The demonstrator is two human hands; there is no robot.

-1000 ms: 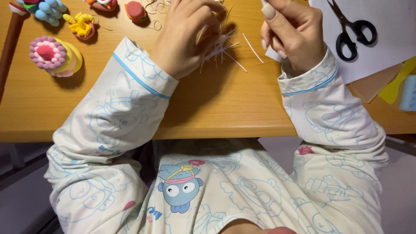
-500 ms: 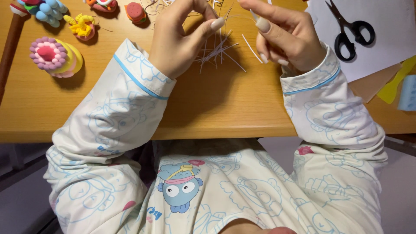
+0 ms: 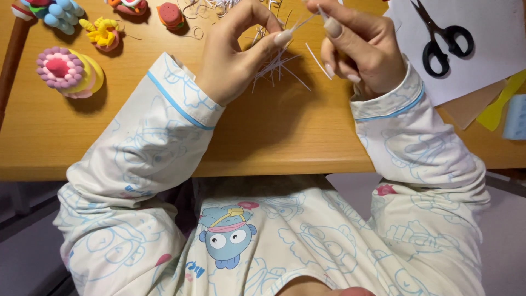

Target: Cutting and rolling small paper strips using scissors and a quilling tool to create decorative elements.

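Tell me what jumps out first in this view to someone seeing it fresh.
Both hands meet at top centre: the left hand and right hand pinch a thin white strip between their fingertips, above a loose heap of white strips on the wooden table. Bright clay figures sit at the top left. Black scissors lie on white paper at the top right.

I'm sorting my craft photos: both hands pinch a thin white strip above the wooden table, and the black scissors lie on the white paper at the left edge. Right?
Not quite. The head view shows the black scissors on the white paper at the right edge, not the left. The rest holds: the left hand and right hand pinch a thin white strip above the wooden table.
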